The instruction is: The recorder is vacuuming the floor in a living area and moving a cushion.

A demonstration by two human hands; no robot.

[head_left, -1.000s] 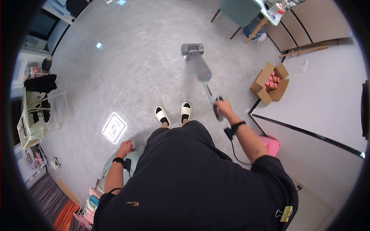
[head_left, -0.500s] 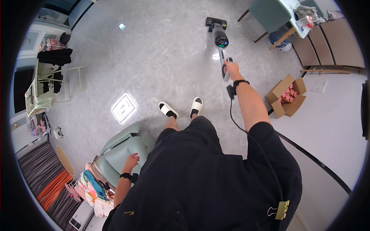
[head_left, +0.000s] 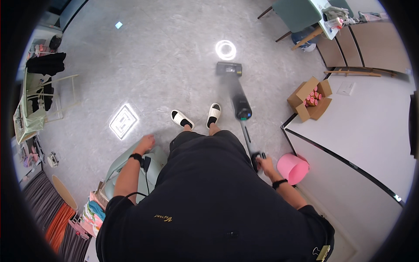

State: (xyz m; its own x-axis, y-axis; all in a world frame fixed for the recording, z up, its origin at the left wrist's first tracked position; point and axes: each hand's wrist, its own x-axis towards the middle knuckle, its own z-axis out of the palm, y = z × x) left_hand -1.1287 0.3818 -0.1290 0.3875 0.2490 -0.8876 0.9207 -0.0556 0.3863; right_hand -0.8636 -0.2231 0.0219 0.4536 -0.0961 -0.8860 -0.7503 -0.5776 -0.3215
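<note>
My right hand (head_left: 265,162) grips the handle of a grey-and-black cordless stick vacuum (head_left: 241,105), held close at my right side. Its slightly blurred floor head (head_left: 229,68) lies on the grey floor (head_left: 174,61), beyond my white sandals (head_left: 213,114). My left hand (head_left: 146,142) hangs above a pale green armchair (head_left: 152,166) at my left, its fingers blurred. A pink bucket (head_left: 292,167) stands just right of my right hand.
An open cardboard box (head_left: 301,94) with several pink-lidded jars sits by the white wall (head_left: 353,118). A chair (head_left: 292,17) and table (head_left: 321,13) stand upper right. A pale rack (head_left: 37,120) with dark garments and piled clothes (head_left: 94,209) are at left.
Since half a second ago, my right hand has drawn the vacuum back toward my body, and its head is nearer my feet. My left hand has risen higher in the picture.
</note>
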